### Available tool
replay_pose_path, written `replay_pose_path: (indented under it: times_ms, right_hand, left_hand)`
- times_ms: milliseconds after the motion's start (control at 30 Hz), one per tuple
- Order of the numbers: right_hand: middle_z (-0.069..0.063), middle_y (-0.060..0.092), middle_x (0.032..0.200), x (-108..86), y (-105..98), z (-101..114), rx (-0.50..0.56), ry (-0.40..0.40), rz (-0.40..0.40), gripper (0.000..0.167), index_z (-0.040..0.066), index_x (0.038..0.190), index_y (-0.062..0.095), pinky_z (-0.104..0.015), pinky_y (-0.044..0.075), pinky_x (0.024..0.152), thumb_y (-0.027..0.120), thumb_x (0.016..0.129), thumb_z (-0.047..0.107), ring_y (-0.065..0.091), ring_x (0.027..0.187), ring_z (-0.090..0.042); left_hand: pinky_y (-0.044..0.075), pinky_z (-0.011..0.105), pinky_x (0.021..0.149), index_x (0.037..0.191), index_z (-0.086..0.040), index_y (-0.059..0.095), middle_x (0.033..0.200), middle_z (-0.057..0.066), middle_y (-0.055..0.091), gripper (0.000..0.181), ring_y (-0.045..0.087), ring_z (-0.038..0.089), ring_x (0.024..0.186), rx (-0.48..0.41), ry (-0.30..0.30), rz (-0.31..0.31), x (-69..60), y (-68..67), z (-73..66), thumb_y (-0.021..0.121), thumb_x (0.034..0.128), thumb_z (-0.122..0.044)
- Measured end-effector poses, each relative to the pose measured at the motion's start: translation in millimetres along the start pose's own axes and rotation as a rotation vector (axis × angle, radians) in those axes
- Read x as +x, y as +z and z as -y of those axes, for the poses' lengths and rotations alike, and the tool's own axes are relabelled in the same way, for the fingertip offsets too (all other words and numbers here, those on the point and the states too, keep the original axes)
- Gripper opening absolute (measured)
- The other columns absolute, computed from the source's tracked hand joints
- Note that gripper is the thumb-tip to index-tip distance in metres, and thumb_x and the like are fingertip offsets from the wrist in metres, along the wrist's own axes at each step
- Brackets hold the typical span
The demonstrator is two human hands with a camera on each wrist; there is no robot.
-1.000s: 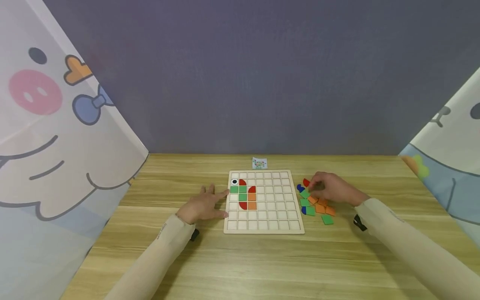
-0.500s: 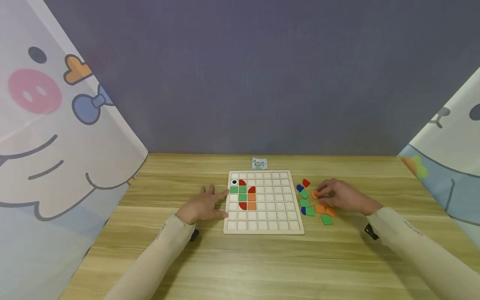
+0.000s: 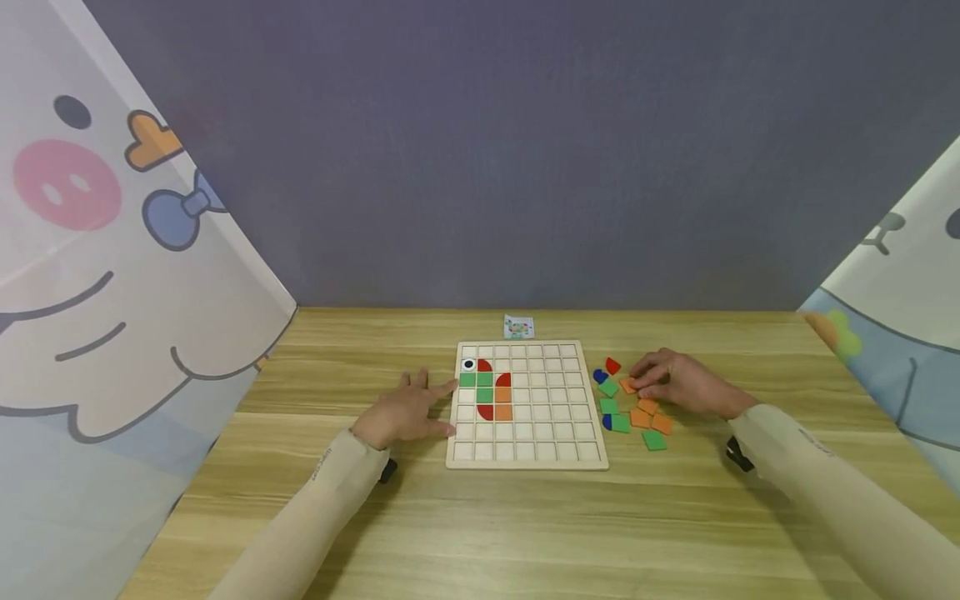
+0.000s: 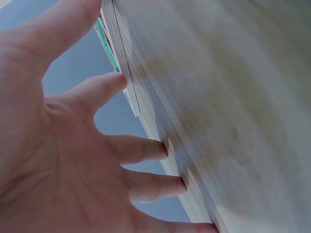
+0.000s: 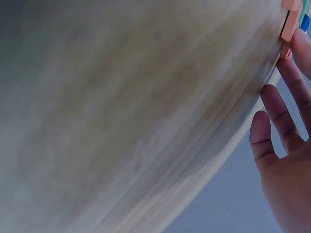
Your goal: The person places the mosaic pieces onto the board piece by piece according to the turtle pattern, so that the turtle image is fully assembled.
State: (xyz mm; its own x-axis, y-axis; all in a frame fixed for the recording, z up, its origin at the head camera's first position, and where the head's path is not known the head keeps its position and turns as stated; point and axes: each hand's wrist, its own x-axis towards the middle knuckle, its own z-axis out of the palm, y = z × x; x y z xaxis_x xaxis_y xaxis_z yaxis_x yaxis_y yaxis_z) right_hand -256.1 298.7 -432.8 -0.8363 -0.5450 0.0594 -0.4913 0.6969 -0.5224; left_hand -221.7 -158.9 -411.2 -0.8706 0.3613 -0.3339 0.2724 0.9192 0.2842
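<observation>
Our right hand (image 3: 679, 383) pinches a freshly shifted orange tile (image 3: 627, 386) (still unplaced, we judge); our spread left hand (image 3: 405, 413) touches the board (image 3: 555, 412) between them.

A broad stretch of wooden tabletop (image 3: 480, 533) lies open in front of the gridded board (image 3: 540, 414), giving a hand passage between the left sleeve (image 3: 292, 517) and right sleeve (image 3: 825, 492). The left hand (image 3: 401, 414) blocks the board's left edge, touching it with spread fingers. Across the board, the columns on the right offer bare cells. Beyond its right edge only a narrow gap remains before the green tile (image 3: 609, 406) and blue piece (image 3: 607, 422); the right hand (image 3: 678, 383), pinching an orange tile (image 3: 627, 386), bars that cluster's right side. Behind the board, a picture card (image 3: 519, 327) interrupts the strip before the grey partition (image 3: 480, 167).
</observation>
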Motion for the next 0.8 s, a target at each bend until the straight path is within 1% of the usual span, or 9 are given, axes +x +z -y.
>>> replay_pose_path:
  times_ms: [100, 200, 267, 333, 433, 533, 633, 700, 800]
  right_hand:
    - [0.001, 0.064, 0.105, 2.7, 1, 2, -0.016, -0.017, -0.024, 0.015, 0.012, 0.096, 0.077, -0.044, 0.047, 0.084, 0.074, 0.081, 0.013, 0.055, 0.102, -0.026]
    - [0.004, 0.065, 0.098, 5.4, 3, 3, -0.006, -0.029, -0.043, 0.012, 0.017, 0.091, 0.077, -0.037, 0.05, 0.079, 0.076, 0.08, 0.012, 0.057, 0.094, -0.02]
    - [0.007, 0.065, 0.094, 7.0, 4, 4, 0.015, -0.011, -0.049, 0.012, 0.019, 0.089, 0.077, -0.031, 0.052, 0.074, 0.077, 0.079, 0.012, 0.058, 0.088, -0.014]
    - [0.008, 0.065, 0.091, 8.5, 4, 5, 0.025, 0.011, -0.044, 0.012, 0.021, 0.087, 0.076, -0.027, 0.052, 0.07, 0.078, 0.079, 0.013, 0.059, 0.082, -0.011]
    - [0.008, 0.065, 0.088, 10.1, 2, 8, 0.045, 0.07, -0.024, 0.008, 0.021, 0.085, 0.076, -0.026, 0.051, 0.065, 0.077, 0.08, 0.016, 0.06, 0.076, -0.01]
    - [0.007, 0.065, 0.085, 10.6, -1, 13, 0.055, 0.108, -0.021, 0.006, 0.02, 0.086, 0.076, -0.027, 0.05, 0.062, 0.077, 0.08, 0.017, 0.058, 0.072, -0.012]
    - [0.008, 0.063, 0.084, 16.0, -1, 25, 0.058, 0.087, -0.049, 0.007, 0.018, 0.088, 0.075, -0.027, 0.049, 0.06, 0.076, 0.081, 0.016, 0.056, 0.071, -0.013]
    - [0.008, 0.063, 0.084, 24.1, 1, 39, 0.062, 0.038, -0.058, 0.009, 0.017, 0.091, 0.075, -0.027, 0.048, 0.059, 0.075, 0.082, 0.015, 0.054, 0.069, -0.013]
    - [0.007, 0.062, 0.085, 42.1, 10, 63, 0.087, -0.01, -0.03, 0.011, 0.017, 0.094, 0.075, -0.027, 0.048, 0.058, 0.074, 0.083, 0.017, 0.054, 0.069, -0.014]
  left_hand:
    - [0.022, 0.076, 0.09, 0.149, -0.033, 0.029, 0.152, 0.028, 0.01, 0.079, 0.009, 0.053, 0.134, -0.004, 0.001, -0.005, -0.9, 0.0, 0.6, 0.066, 0.0822, -0.052]
    - [0.022, 0.076, 0.09, 0.149, -0.033, 0.028, 0.152, 0.028, 0.01, 0.079, 0.008, 0.053, 0.134, -0.003, 0.005, -0.003, -1.4, 0.0, 0.9, 0.066, 0.0825, -0.053]
    - [0.022, 0.076, 0.09, 0.149, -0.033, 0.028, 0.152, 0.028, 0.01, 0.079, 0.009, 0.053, 0.134, 0.003, 0.008, -0.003, -1.0, 0.5, 1.0, 0.065, 0.0826, -0.053]
    - [0.023, 0.076, 0.09, 0.149, -0.033, 0.028, 0.152, 0.028, 0.011, 0.079, 0.009, 0.053, 0.134, 0.006, 0.009, -0.002, -0.8, 0.1, 0.5, 0.065, 0.0829, -0.053]
    - [0.023, 0.075, 0.09, 0.149, -0.033, 0.029, 0.152, 0.028, 0.011, 0.079, 0.009, 0.053, 0.135, 0.003, 0.004, -0.004, 0.1, 0.4, 0.1, 0.066, 0.0828, -0.053]
    - [0.023, 0.076, 0.09, 0.149, -0.033, 0.029, 0.152, 0.028, 0.012, 0.079, 0.009, 0.053, 0.134, -0.005, 0.007, -0.003, 1.1, 1.5, -0.2, 0.066, 0.0824, -0.052]
    - [0.024, 0.075, 0.09, 0.149, -0.033, 0.029, 0.152, 0.028, 0.011, 0.079, 0.008, 0.053, 0.134, -0.005, 0.007, -0.002, 1.2, 1.9, 0.6, 0.067, 0.0822, -0.052]
    - [0.024, 0.075, 0.09, 0.149, -0.034, 0.028, 0.152, 0.027, 0.01, 0.08, 0.008, 0.052, 0.135, -0.005, 0.002, 0.0, 0.8, 1.3, 0.7, 0.067, 0.0824, -0.052]
    - [0.022, 0.076, 0.09, 0.149, -0.033, 0.027, 0.152, 0.027, 0.01, 0.079, 0.007, 0.052, 0.135, -0.009, 0.003, 0.003, 0.3, 0.9, 0.5, 0.066, 0.0827, -0.052]
